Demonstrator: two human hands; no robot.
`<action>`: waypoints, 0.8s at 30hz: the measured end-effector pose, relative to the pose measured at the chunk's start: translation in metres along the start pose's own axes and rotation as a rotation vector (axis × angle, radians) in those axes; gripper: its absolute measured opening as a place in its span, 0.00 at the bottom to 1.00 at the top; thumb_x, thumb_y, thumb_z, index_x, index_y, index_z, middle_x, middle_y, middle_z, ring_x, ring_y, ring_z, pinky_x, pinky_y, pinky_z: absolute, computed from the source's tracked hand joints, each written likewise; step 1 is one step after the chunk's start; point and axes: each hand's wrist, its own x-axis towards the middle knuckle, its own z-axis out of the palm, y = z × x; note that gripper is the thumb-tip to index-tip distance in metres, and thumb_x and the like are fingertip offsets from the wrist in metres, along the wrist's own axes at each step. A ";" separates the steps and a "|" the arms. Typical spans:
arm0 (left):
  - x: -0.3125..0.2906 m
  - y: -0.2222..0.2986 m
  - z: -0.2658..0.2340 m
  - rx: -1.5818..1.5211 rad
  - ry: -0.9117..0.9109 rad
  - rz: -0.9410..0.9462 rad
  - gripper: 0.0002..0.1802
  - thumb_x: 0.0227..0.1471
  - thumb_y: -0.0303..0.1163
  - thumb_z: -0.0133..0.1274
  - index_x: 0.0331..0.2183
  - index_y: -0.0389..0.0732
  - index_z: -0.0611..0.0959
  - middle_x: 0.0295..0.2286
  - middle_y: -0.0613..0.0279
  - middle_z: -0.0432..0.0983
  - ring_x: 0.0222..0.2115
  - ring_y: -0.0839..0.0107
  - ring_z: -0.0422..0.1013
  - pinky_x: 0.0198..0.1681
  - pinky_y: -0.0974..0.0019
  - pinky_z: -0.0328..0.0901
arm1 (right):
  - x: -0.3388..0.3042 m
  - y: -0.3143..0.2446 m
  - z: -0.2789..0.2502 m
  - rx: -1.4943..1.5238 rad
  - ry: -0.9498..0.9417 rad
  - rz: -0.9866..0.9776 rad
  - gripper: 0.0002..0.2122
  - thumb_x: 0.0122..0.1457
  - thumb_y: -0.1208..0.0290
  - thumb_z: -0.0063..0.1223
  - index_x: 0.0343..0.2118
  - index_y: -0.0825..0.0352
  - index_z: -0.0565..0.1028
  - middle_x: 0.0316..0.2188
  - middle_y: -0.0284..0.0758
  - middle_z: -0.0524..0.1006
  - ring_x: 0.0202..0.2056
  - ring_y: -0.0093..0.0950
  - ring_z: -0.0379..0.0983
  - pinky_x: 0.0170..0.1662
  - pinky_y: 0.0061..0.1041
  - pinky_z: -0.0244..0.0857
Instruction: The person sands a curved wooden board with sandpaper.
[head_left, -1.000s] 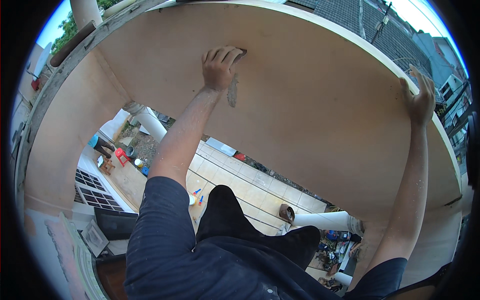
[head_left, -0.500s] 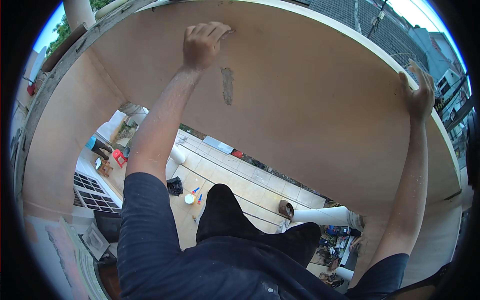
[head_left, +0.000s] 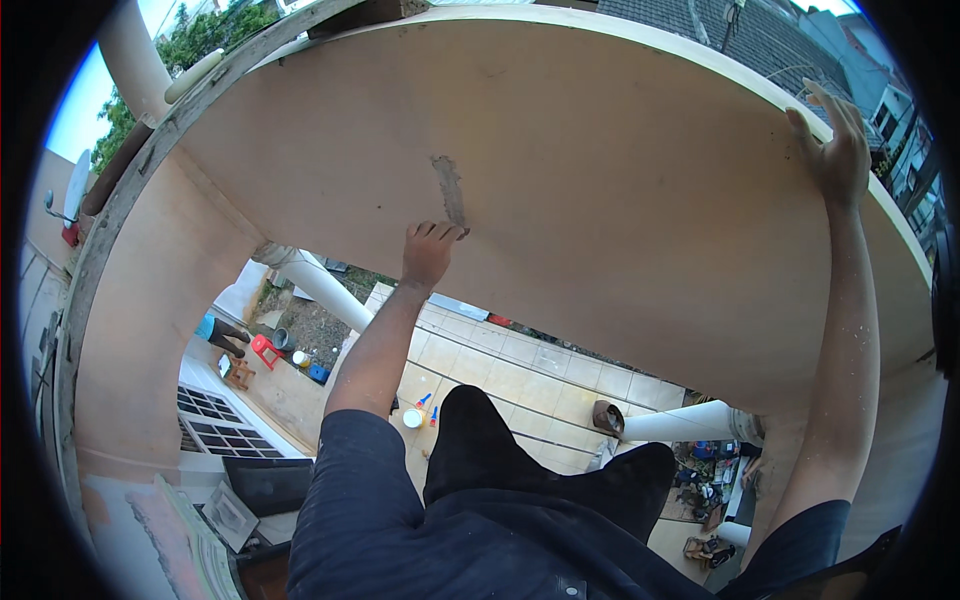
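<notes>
My left hand (head_left: pixel 428 255) is closed, fingertips against the tan wall (head_left: pixel 600 200) at the lower end of a rough grey patch (head_left: pixel 449 188). A small dark edge shows at its fingertips; what it is, I cannot make out. At the upper right, my right hand (head_left: pixel 840 155) is open with its fingers apart. It lies at the white top edge (head_left: pixel 690 52) of the wall, with the thumb on the tan side.
Far below is a tiled floor (head_left: pixel 530 365) with a white tub (head_left: pixel 413 418) and brushes. White columns (head_left: pixel 680 423) stand under the wall. A person in blue (head_left: pixel 222 333) is at the lower left, near a red stool (head_left: pixel 266 350). Roof tiles (head_left: pixel 680 20) lie beyond.
My left hand has come down the wall from near its top to the lower end of the grey patch. My right hand stays at the top edge. The whole view has shifted somewhat.
</notes>
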 end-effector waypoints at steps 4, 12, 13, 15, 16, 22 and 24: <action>0.003 0.002 0.002 -0.013 0.060 0.004 0.16 0.50 0.28 0.59 0.42 0.55 0.87 0.40 0.77 0.82 0.40 0.71 0.75 0.47 0.57 0.62 | -0.005 0.004 -0.001 -0.014 -0.012 -0.004 0.29 0.59 0.35 0.60 0.54 0.53 0.82 0.44 0.28 0.85 0.53 0.30 0.79 0.53 0.39 0.76; 0.239 -0.076 -0.146 0.282 0.790 -0.052 0.13 0.53 0.30 0.63 0.39 0.61 0.87 0.38 0.86 0.82 0.38 0.76 0.77 0.46 0.64 0.61 | -0.003 0.013 0.007 -0.031 0.031 0.000 0.29 0.60 0.34 0.59 0.55 0.50 0.82 0.45 0.27 0.85 0.54 0.30 0.79 0.52 0.39 0.77; 0.238 -0.076 -0.146 0.288 0.785 -0.047 0.13 0.53 0.30 0.63 0.39 0.61 0.87 0.38 0.86 0.82 0.38 0.76 0.77 0.46 0.64 0.61 | -0.003 0.014 0.008 -0.050 0.037 0.000 0.28 0.60 0.34 0.58 0.55 0.50 0.82 0.45 0.28 0.85 0.54 0.30 0.79 0.52 0.39 0.77; 0.242 -0.059 -0.126 0.207 0.784 -0.056 0.14 0.52 0.30 0.63 0.39 0.62 0.87 0.38 0.86 0.82 0.39 0.76 0.77 0.47 0.64 0.61 | -0.003 0.023 -0.001 -0.077 0.029 -0.007 0.28 0.60 0.34 0.58 0.54 0.49 0.82 0.46 0.28 0.85 0.54 0.30 0.80 0.52 0.39 0.77; 0.218 -0.052 -0.112 0.178 0.676 -0.075 0.14 0.51 0.30 0.64 0.40 0.61 0.86 0.39 0.83 0.82 0.41 0.74 0.76 0.48 0.62 0.61 | -0.008 0.018 0.009 -0.052 0.029 0.003 0.27 0.61 0.34 0.58 0.54 0.49 0.82 0.46 0.28 0.85 0.54 0.30 0.80 0.52 0.39 0.77; 0.028 0.008 0.007 0.009 0.194 -0.194 0.17 0.48 0.28 0.60 0.43 0.55 0.85 0.42 0.75 0.80 0.45 0.67 0.75 0.50 0.54 0.62 | 0.000 0.017 0.004 -0.023 0.008 -0.039 0.24 0.63 0.40 0.59 0.52 0.52 0.83 0.46 0.29 0.85 0.53 0.32 0.80 0.54 0.36 0.75; -0.021 0.026 0.031 -0.026 0.086 -0.147 0.17 0.49 0.27 0.59 0.43 0.54 0.84 0.42 0.74 0.80 0.45 0.67 0.75 0.50 0.54 0.61 | -0.003 0.019 -0.001 -0.013 -0.003 -0.054 0.21 0.64 0.45 0.61 0.52 0.54 0.83 0.44 0.31 0.85 0.52 0.32 0.80 0.54 0.34 0.73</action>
